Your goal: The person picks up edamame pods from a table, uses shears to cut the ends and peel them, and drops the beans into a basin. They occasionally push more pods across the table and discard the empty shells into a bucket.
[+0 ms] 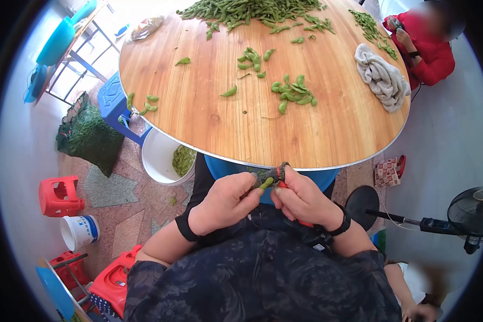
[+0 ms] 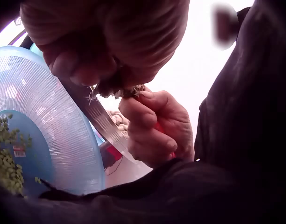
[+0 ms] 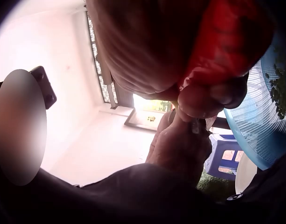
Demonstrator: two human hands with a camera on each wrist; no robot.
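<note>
In the head view both hands meet just below the table's near edge. My left hand [image 1: 225, 201] holds a green soybean pod [image 1: 266, 183] at its fingertips, against a dark, rough-textured piece [image 1: 268, 174] that spans the two hands. The right hand [image 1: 307, 198] pinches the other end of this piece, where a red band shows. A red, shiny thing [image 3: 227, 39] runs through the right hand's grip in the right wrist view; its kind is hidden by the fingers. Under the hands stands a blue basin [image 2: 26, 135] with perforated sides and greenery in it.
A big pile of pods [image 1: 247, 12] covers the far side of the round wooden table [image 1: 188, 112], with small clusters nearer. A grey cloth [image 1: 381, 78] lies at right. A white bucket [image 1: 154, 161], a blue stool [image 1: 112, 99] and a fan [image 1: 467, 212] stand around; a person in red [image 1: 437, 59] sits beyond.
</note>
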